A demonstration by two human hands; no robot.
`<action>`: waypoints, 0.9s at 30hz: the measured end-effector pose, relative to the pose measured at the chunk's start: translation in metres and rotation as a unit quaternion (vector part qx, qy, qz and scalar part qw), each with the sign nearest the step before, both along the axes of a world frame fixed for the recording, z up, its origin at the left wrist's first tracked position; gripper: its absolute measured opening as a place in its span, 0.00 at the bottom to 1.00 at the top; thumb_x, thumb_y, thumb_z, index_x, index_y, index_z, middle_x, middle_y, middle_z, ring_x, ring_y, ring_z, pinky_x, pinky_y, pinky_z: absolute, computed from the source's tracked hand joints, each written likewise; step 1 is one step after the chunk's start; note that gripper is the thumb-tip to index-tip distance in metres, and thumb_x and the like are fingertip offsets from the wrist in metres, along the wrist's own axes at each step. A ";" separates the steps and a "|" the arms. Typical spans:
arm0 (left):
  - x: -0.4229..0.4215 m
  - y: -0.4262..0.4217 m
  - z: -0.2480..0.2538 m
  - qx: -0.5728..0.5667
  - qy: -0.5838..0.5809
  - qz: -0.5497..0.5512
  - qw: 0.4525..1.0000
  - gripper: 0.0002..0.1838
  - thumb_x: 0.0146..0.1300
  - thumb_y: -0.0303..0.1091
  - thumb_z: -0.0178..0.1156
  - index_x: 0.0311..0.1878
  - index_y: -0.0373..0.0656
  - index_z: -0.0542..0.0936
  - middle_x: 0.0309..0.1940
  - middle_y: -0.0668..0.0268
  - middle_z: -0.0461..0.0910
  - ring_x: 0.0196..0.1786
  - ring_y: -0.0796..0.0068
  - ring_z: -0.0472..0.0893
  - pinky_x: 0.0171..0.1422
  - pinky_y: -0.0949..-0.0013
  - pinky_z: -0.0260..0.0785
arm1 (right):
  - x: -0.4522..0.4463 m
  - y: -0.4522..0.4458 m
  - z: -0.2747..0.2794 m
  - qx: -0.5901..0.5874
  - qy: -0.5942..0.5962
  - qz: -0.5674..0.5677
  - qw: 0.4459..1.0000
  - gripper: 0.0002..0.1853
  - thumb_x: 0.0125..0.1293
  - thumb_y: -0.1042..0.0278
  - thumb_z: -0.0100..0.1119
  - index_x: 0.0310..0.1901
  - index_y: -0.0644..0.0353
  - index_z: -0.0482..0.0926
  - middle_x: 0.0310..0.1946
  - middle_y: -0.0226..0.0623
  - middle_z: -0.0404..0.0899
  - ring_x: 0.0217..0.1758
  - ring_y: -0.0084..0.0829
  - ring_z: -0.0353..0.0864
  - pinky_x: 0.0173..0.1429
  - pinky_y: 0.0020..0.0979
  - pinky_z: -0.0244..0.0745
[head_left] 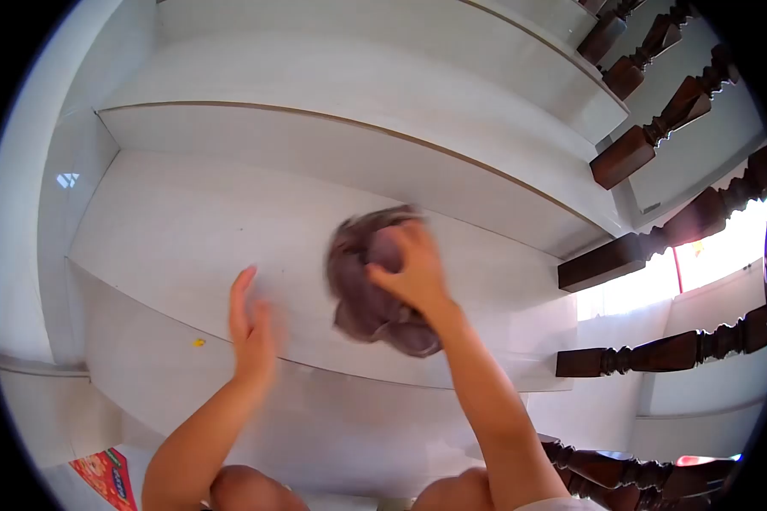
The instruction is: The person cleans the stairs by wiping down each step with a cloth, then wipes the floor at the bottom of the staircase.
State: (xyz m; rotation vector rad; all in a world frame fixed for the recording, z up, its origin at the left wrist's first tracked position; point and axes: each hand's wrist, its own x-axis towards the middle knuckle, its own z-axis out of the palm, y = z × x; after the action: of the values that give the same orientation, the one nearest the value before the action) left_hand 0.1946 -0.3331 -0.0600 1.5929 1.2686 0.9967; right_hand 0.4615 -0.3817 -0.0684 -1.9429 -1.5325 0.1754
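A crumpled dark grey-brown cloth (pixel 358 281) lies on a white stair step (pixel 179 221), a little right of the middle. My right hand (pixel 413 268) is closed on the upper part of the cloth, thumb to the left and fingers over the top. To the left of the cloth, my left hand (pixel 254 328) is raised over the front edge of the step, slightly blurred, with its fingers apart and holding nothing.
Dark wooden balusters (pixel 626 353) line the right side. More white steps (pixel 341 77) rise beyond. A small yellow bit (pixel 199 342) is near the step's front edge. A red printed packet (pixel 106 479) lies at the lower left.
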 end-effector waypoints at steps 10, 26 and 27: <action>-0.265 0.042 -0.154 0.129 0.500 0.042 0.855 0.26 0.67 0.29 0.48 0.68 0.34 0.62 0.68 0.51 0.63 0.70 0.51 0.61 0.76 0.50 0.48 | 0.044 0.044 0.156 0.151 0.094 -0.162 0.971 0.28 0.53 0.56 0.69 0.53 0.61 0.78 0.51 0.49 0.80 0.55 0.46 0.80 0.61 0.43 0.73; -0.227 0.029 -0.160 0.049 0.496 0.124 0.858 0.31 0.67 0.34 0.43 0.73 0.34 0.59 0.76 0.52 0.55 0.79 0.53 0.52 0.81 0.47 0.40 | -0.169 0.184 0.053 0.134 -0.064 0.141 0.979 0.15 0.49 0.77 0.61 0.40 0.52 0.80 0.42 0.34 0.83 0.50 0.42 0.81 0.52 0.39 0.78; -0.227 0.029 -0.164 0.053 0.495 0.124 0.859 0.31 0.67 0.34 0.43 0.73 0.34 0.59 0.76 0.52 0.55 0.79 0.53 0.52 0.81 0.47 0.39 | -0.163 0.170 0.062 0.143 -0.047 0.116 0.982 0.18 0.48 0.75 0.63 0.44 0.51 0.80 0.43 0.35 0.84 0.50 0.41 0.82 0.52 0.39 0.78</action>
State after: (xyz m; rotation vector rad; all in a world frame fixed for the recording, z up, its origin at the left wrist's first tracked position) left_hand -0.0328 -0.3039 -0.2244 2.1673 2.1668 0.3282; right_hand 0.2987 -0.2121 -0.0063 -1.5670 -1.7406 -0.0378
